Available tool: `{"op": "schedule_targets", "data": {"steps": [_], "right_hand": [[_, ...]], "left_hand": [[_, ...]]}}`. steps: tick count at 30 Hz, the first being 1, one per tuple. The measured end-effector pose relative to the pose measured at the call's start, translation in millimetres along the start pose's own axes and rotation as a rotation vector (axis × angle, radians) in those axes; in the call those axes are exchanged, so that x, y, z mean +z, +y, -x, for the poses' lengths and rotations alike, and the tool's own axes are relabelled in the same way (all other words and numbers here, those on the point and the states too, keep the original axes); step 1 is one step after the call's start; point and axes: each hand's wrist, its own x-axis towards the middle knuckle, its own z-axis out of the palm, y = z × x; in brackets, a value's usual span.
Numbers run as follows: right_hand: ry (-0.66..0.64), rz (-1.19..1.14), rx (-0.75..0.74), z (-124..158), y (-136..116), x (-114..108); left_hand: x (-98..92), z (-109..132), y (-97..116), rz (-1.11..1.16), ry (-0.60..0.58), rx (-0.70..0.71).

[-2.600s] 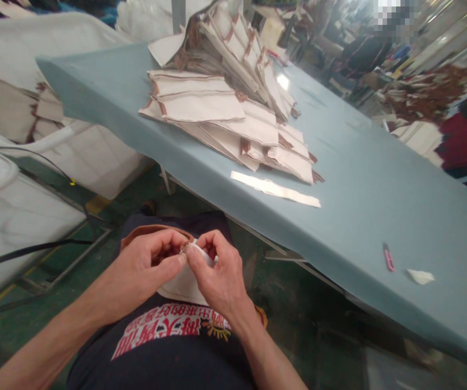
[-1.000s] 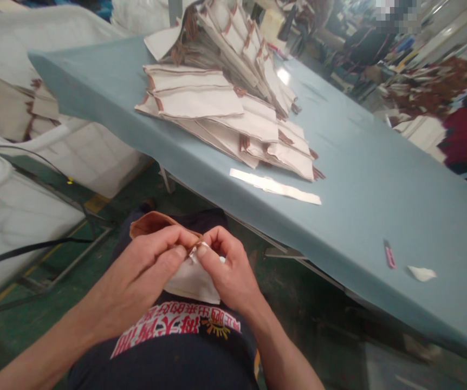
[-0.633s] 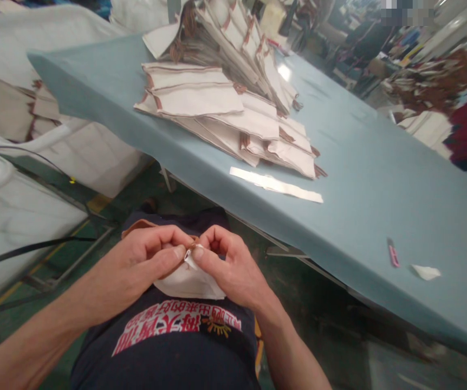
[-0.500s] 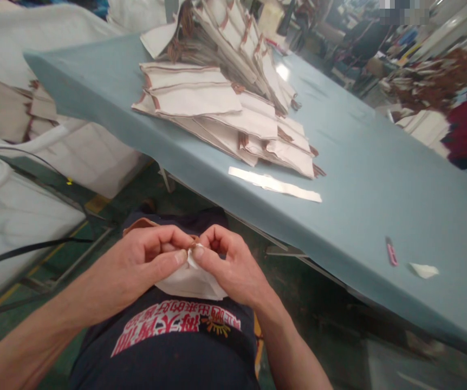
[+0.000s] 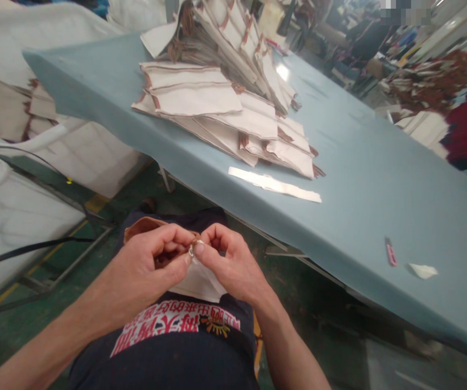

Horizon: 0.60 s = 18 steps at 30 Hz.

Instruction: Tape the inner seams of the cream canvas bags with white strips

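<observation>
Close in front of my body, a cream fabric piece with brown trim (image 5: 203,281) hangs between my two hands. My left hand (image 5: 156,257) is closed, thumb and forefinger pinching its edge. Beside it, touching fingertip to fingertip, my right hand (image 5: 227,260) pinches the same edge. A small pale loop or fold shows between the fingertips; I cannot make out which. The brown part (image 5: 142,225) of the piece sticks out behind my left hand, and much of the piece is hidden by my fingers.
On the blue-covered table (image 5: 351,200) ahead lie stacked cream pieces with brown edging (image 5: 217,108), pale strips (image 5: 274,184), a pink-handled cutter (image 5: 390,253) and a white scrap (image 5: 422,270). White bins (image 5: 95,154) stand at left, with a black cable (image 5: 34,249) nearby.
My left hand's fingers have shifted and spread slightly, its thumb lower, and the small pale loop or fold shows more between the fingertips. My right hand stays nearly in place.
</observation>
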Motion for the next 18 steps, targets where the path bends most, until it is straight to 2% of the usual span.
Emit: {"op": "schedule_targets", "data": {"steps": [9, 18], "right_hand": [[-0.003, -0.015, 0.026, 0.2, 2.8, 2.5], [0.001, -0.002, 0.027, -0.6, 4.1, 3.3]], "left_hand": [[-12.0, 0.3, -9.9, 0.010, -0.084, -0.009], [-8.3, -1.0, -17.4, 0.076, -0.085, -0.044]]}}
